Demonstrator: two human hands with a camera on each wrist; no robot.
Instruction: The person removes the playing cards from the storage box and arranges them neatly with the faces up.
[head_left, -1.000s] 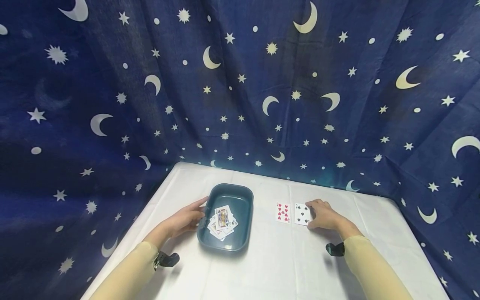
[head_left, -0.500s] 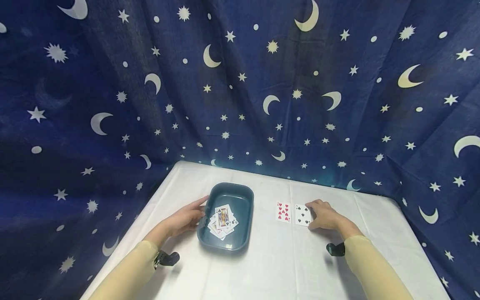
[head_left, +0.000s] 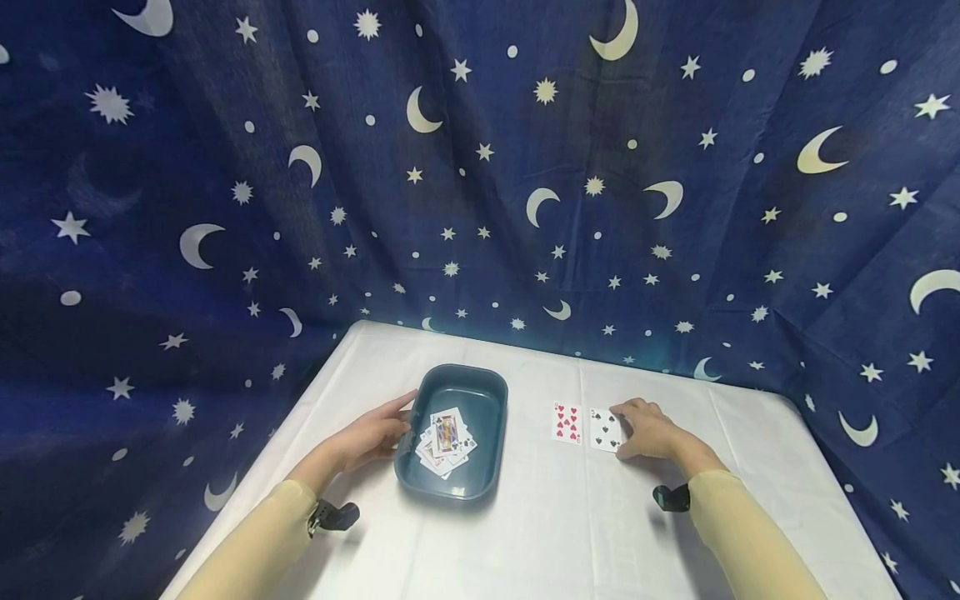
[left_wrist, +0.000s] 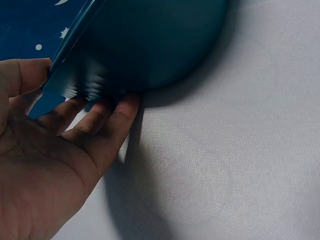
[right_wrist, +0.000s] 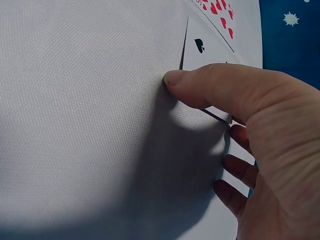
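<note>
A dark teal tray (head_left: 480, 377) sits on the white tablecloth with several playing cards (head_left: 446, 442) lying face up in a loose pile inside it. My left hand (head_left: 372, 435) holds the tray's left rim (left_wrist: 65, 80), thumb on top and fingers (left_wrist: 107, 117) under the wall. To the right, a hearts card (head_left: 567, 423) and a spades card (head_left: 603, 428) lie face up side by side. My right hand (head_left: 649, 429) pinches the spades card (right_wrist: 205, 55), with the thumb (right_wrist: 175, 77) at one edge and curled fingers at the opposite side. The hearts card (right_wrist: 220, 12) lies just beyond.
The white-covered table (head_left: 540, 533) has its back edge against a dark blue curtain (head_left: 480, 183) printed with moons and stars, which also hangs down both sides. Small black clips sit at both my wrists.
</note>
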